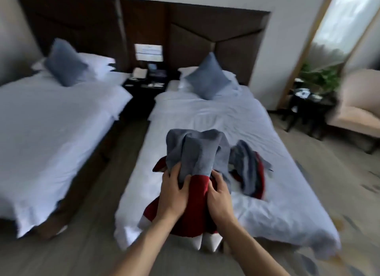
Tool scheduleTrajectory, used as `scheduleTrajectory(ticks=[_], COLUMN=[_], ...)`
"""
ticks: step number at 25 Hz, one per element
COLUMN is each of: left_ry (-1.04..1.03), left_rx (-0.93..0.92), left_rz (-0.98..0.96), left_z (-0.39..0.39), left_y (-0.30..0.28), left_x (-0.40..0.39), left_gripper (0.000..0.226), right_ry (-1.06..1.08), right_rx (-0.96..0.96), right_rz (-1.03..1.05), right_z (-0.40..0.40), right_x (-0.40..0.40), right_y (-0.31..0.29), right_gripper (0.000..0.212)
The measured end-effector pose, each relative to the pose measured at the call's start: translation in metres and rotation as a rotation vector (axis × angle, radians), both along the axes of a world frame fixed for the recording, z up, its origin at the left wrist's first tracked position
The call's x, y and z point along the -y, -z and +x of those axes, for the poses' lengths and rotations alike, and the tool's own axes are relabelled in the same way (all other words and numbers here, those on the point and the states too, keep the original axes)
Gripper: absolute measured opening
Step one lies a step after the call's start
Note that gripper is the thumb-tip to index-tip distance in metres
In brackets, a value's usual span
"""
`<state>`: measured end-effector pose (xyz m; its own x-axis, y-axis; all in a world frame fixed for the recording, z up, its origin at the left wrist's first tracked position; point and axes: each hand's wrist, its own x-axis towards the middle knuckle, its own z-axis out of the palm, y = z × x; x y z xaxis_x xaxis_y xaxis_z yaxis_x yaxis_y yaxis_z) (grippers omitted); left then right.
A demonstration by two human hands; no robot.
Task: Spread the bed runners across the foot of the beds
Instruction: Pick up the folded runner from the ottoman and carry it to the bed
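Head view shows both hands on a bunched bed runner (195, 152) at the foot of the right bed (277, 203). The left hand (174, 185) and right hand (219, 190) each clench a fold where grey-blue cloth meets red. Beyond the right hand's grip lies a second crumpled runner (249, 168). To do this well, I judge each hand should work outward to a short edge, then draw apart so the strip falls flat. The grey face looks matte and woven, the red smoother and slightly glossy; the white sheet beneath is wrinkled.
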<state>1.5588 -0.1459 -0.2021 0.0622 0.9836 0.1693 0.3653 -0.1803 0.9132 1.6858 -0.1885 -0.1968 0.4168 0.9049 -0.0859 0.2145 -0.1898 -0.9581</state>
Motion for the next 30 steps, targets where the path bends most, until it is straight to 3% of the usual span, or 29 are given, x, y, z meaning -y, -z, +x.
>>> scheduleTrajectory(ticks=[5,13,20,26,30], left_ry=[-0.229,-0.524,-0.696,-0.828,-0.810], left_rx=[0.007,0.049,0.062,0.086,0.122], left_rz=[0.049,-0.027,-0.060,-0.051,-0.074], left_z=[-0.158,-0.368,-0.561,-0.717,-0.838], left_y=[0.001,0.017,0.021,0.037,0.041], left_x=[-0.072,-0.170,-0.254,-0.309,-0.346], left_gripper=[0.047,0.046,0.040,0.043,0.042], right_ry=[-0.247,-0.548,-0.799,-0.872,-0.864], right_rx=[-0.003,0.012,0.018,0.043,0.039], right_rz=[0.034,-0.003,-0.053,-0.065,-0.063], right_z=[-0.152,-0.363,-0.561,-0.726,-0.848], right_x=[-0.101,-0.237,-0.351,-0.415,-0.449], right_y=[-0.010,0.005,0.004,0.015,0.016], right_gripper=[0.027,0.031,0.033,0.029,0.028])
